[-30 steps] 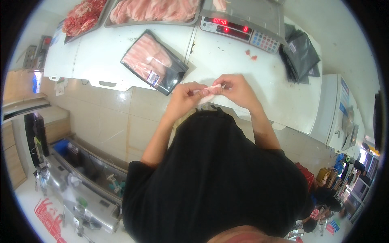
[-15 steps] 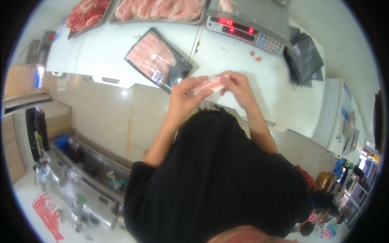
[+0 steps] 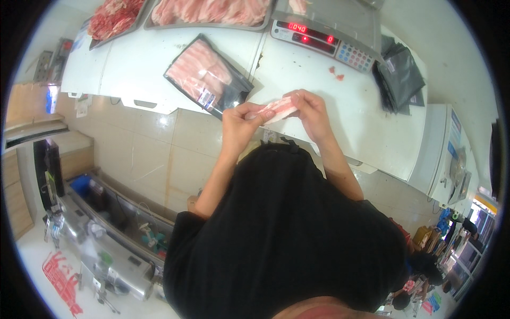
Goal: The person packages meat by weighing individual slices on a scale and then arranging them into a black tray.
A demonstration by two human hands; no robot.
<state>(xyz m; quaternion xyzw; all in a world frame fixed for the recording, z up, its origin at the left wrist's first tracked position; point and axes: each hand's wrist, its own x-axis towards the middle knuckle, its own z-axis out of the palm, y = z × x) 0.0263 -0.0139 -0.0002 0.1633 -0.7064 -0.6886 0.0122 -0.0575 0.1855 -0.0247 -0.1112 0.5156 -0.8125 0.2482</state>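
Observation:
A pink-and-white meat slice (image 3: 281, 108) is stretched between my two hands, over the near edge of the white table. My left hand (image 3: 239, 125) pinches its left end, thumb on top. At its right end my right hand (image 3: 312, 112) grips it with closed fingers. Just beyond my left hand lies a black bag with a clear front (image 3: 204, 74), filled with rows of meat slices and bearing a white label. Farther off stands a digital scale (image 3: 319, 45) with red lit figures, and a piece of meat (image 3: 297, 6) rests on its pan.
Metal trays of sliced meat (image 3: 212, 13) and redder meat (image 3: 112, 18) stand at the far left. Black bags (image 3: 398, 74) are stacked at the right. Small meat scraps (image 3: 339, 77) lie before the scale. A white cabinet (image 3: 441, 149) adjoins the table's right end.
The meat slice has opened out flatter between my hands, its right end tilted up. My left hand has turned slightly, and my right hand has shifted a little.

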